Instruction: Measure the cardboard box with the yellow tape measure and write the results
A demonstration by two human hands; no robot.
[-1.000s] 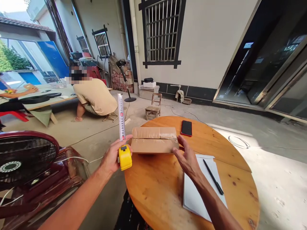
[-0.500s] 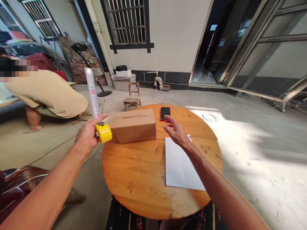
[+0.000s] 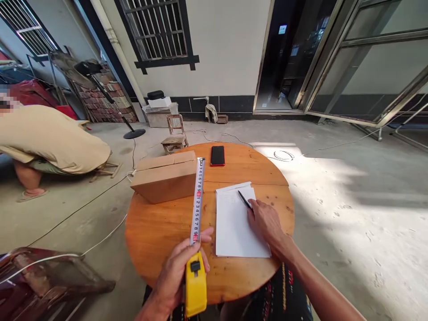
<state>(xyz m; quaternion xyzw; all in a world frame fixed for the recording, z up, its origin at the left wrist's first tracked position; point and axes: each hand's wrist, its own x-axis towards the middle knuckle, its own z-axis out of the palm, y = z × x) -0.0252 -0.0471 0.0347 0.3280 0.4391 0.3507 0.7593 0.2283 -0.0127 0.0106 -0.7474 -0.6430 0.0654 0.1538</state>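
My left hand (image 3: 177, 272) grips a yellow tape measure (image 3: 196, 285) above the near edge of the round wooden table (image 3: 160, 249). Its white blade (image 3: 197, 200) is pulled out and points away from me, the tip close to the right end of a closed cardboard box (image 3: 165, 178). On the right, my right hand (image 3: 265, 220) rests over a stack of white paper (image 3: 234, 232) with its fingers on a black pen (image 3: 245, 200). The fingertips under that hand are partly hidden.
A dark phone with a red edge (image 3: 217, 156) lies at the table's far side. A small wooden chair (image 3: 175, 133) stands beyond the table. At the left, a person in a beige shirt (image 3: 56, 138) bends low. Cables (image 3: 103, 238) cross the floor near a dark red stool (image 3: 50, 276).
My left hand has brought the tape measure from beside the box to the table's near side, its blade lowered. My right hand has come down onto the paper and taken the pen.
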